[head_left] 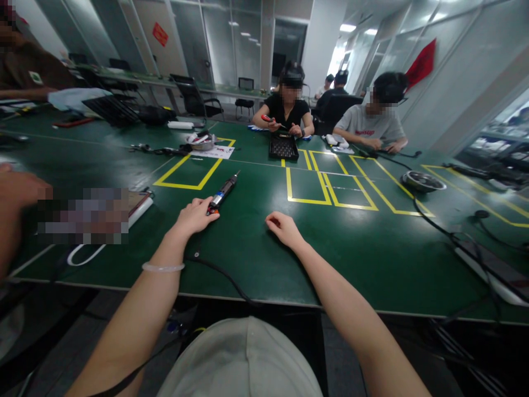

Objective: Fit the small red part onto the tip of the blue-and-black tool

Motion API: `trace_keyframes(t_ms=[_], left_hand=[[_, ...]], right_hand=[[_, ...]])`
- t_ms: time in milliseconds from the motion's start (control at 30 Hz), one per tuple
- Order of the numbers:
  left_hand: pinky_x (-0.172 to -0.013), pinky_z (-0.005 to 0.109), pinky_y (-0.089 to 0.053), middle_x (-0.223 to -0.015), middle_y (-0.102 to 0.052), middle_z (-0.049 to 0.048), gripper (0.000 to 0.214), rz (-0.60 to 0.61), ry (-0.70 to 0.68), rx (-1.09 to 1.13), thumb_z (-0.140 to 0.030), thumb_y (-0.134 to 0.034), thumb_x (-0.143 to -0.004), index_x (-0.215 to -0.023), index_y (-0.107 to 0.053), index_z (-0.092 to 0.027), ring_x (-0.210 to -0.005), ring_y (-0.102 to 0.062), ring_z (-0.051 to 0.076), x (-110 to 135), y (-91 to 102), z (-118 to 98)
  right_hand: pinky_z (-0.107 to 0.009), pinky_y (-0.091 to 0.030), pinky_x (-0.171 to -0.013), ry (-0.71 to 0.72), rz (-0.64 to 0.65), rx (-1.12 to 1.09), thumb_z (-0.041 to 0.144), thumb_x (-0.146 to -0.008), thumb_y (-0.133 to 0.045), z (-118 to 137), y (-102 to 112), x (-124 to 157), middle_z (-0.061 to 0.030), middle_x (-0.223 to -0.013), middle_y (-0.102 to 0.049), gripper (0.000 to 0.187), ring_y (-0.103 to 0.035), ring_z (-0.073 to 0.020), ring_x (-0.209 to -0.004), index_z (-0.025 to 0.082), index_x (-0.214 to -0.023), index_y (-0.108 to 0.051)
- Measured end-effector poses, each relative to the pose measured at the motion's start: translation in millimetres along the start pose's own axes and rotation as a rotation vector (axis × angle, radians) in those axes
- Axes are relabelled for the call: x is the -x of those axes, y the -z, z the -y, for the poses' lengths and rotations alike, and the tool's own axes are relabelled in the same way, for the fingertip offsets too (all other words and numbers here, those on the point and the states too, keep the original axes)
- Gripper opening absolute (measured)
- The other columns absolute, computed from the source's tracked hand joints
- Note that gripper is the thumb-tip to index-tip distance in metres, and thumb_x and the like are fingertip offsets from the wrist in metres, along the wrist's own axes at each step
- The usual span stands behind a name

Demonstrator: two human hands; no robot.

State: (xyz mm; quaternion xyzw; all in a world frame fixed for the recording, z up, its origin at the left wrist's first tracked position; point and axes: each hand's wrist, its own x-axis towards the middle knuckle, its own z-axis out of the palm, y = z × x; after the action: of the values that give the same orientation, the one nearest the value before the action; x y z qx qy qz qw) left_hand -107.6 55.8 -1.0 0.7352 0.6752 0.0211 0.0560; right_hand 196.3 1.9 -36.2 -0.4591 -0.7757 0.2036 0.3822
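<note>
My left hand (195, 216) lies on the green table left of centre. Its thumb and fingers close around the rear end of a black and blue electric screwdriver (224, 191), whose thin bit points away and to the right. My right hand (285, 229) rests on the tabletop to the right of the tool, fingers curled in toward the thumb. I see nothing in it, though the inside of the palm is partly hidden. A dark cable (223, 271) runs over the table edge between my forearms.
Yellow tape rectangles (308, 200) mark the green table (248, 248). Across it, a person holds a red-handled tool near a black tray (284, 148); another works beside them. A co-worker's hand (20, 187) is at left. A round metal part (424, 181) and cables lie right.
</note>
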Motion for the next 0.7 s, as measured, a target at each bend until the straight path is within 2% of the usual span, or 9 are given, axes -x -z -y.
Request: trace_keyframes(t_ms=[167,300,400,567,700], left_hand=[[-0.089,0.050,-0.044,-0.135,-0.045,0.0215,0.072,-0.059,0.219,0.015,-0.059,-0.048,-0.081,-0.144,-0.038,-0.024,-0.115,-0.052,0.042,-7.1,0.7,36.7],[-0.084,0.052,-0.045,-0.129,-0.051,0.0244,0.067,-0.114,0.312,0.053,-0.058,-0.050,-0.080,-0.136,-0.047,-0.022,-0.110,-0.055,0.043,-8.0,0.9,55.6],[-0.084,0.052,-0.044,-0.127,-0.053,0.0230,0.062,-0.188,0.303,0.054,-0.054,-0.051,-0.081,-0.134,-0.048,-0.022,-0.109,-0.056,0.042,-5.3,1.4,58.9],[-0.091,0.049,-0.043,-0.133,-0.049,0.0186,0.066,-0.282,0.264,0.040,-0.049,-0.058,-0.078,-0.137,-0.043,-0.024,-0.114,-0.053,0.039,-2.6,1.8,55.2],[-0.092,0.048,-0.042,-0.128,-0.050,0.0197,0.057,-0.307,0.294,0.040,-0.047,-0.060,-0.076,-0.126,-0.051,-0.020,-0.113,-0.053,0.039,-3.3,1.9,52.7]], right_hand=[[-0.024,-0.041,-0.067,-0.007,-0.001,-0.006,0.021,-0.087,-0.052,0.3,0.0,0.1,-0.0021,-0.081,-0.065,0.012,-0.057,-0.0142,-0.071,0.017,-0.088,-0.064],[-0.024,-0.041,-0.067,-0.011,0.004,-0.014,0.021,-0.087,-0.052,-1.4,-1.1,-0.4,-0.0019,-0.080,-0.065,0.012,-0.057,-0.0141,-0.070,0.017,-0.087,-0.064],[-0.024,-0.041,-0.066,-0.017,0.001,-0.026,0.021,-0.087,-0.053,-1.9,-1.6,-0.5,-0.0015,-0.079,-0.064,0.012,-0.057,-0.0139,-0.069,0.018,-0.089,-0.064],[-0.024,-0.042,-0.066,-0.025,-0.001,-0.044,0.022,-0.087,-0.052,-1.8,-2.0,0.2,-0.0012,-0.079,-0.065,0.013,-0.056,-0.0136,-0.068,0.018,-0.092,-0.063],[-0.025,-0.042,-0.066,-0.031,-0.001,-0.051,0.023,-0.087,-0.052,-3.1,-2.0,0.6,-0.0011,-0.080,-0.065,0.014,-0.057,-0.0136,-0.068,0.018,-0.094,-0.063]])
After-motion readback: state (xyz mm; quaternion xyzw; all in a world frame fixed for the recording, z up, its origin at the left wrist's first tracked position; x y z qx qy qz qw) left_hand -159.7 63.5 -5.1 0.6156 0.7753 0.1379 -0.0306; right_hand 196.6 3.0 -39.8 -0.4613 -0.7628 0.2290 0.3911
